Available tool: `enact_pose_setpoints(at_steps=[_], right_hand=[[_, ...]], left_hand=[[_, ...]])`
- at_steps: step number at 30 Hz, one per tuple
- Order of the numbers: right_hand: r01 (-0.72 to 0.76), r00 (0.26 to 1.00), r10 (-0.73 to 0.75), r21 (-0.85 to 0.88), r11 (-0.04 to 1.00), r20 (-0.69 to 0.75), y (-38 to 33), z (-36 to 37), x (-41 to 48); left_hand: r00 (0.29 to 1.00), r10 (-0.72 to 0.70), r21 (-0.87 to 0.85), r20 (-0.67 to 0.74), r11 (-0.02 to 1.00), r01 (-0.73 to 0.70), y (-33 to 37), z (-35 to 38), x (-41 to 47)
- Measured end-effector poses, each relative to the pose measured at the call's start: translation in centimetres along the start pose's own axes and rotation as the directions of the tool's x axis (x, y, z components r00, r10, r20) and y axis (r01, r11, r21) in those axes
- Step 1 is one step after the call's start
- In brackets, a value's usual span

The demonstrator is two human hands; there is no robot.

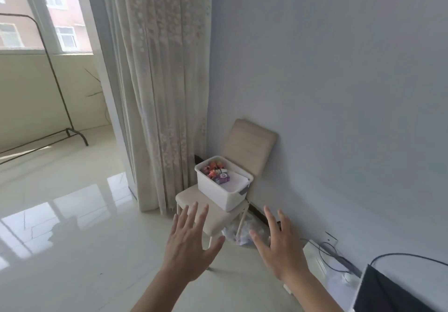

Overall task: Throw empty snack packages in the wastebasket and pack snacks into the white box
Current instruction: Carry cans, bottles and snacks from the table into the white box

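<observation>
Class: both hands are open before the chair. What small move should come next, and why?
Probably move both hands forward to the box: the left hand and right hand are open, empty and short of it, and it sits on the chair with snacks inside.

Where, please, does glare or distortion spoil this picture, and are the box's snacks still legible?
Head view: daylight glares off the floor at left; the wide lens bows the curtain; the snacks in the box look soft, colours plain, labels unreadable; the left hand and right hand are fairly sharp.

Two bare forearms, slim wrists; left hand (186, 254), right hand (283, 256), bare, long slender fingers (192, 214)
</observation>
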State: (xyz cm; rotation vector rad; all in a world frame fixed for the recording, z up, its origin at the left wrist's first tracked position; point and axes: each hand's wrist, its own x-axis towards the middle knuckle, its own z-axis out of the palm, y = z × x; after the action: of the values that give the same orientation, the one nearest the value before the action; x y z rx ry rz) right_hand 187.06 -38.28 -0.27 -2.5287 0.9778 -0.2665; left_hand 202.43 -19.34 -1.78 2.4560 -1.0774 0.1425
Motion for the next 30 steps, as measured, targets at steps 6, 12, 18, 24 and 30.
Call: enact_pose_setpoints(at_steps=[6, 12, 18, 24, 30], right_hand=[[-0.056, 0.998, 0.056, -0.007, 0.998, 0.004, -0.2, 2.8, 3.6], [-0.087, 0.994, 0.087, 0.006, 0.996, 0.067, 0.8, 5.6, 9.3], [-0.099, 0.99, 0.092, 0.053, 0.994, 0.11, 2.8, 8.5, 19.2], [-0.081, 0.986, 0.068, 0.082, 0.993, 0.151, 4.0, 9.6, 30.1], [-0.051, 0.979, 0.035, 0.075, 0.996, 0.202, 5.1, 10.2, 38.2]], left_hand=[[0.997, 0.056, -0.023, 0.045, 0.998, -0.055, -3.6, 2.6, 4.4], [0.991, 0.04, 0.006, 0.129, 0.999, -0.041, -5.9, 6.1, 9.9], [0.981, 0.028, 0.042, 0.19, 0.998, -0.036, -6.5, 9.9, 18.2], [0.975, -0.018, 0.079, 0.223, 0.997, 0.0, -6.5, 12.2, 28.2], [0.97, -0.059, 0.061, 0.235, 0.997, 0.046, -6.3, 15.2, 34.1]])
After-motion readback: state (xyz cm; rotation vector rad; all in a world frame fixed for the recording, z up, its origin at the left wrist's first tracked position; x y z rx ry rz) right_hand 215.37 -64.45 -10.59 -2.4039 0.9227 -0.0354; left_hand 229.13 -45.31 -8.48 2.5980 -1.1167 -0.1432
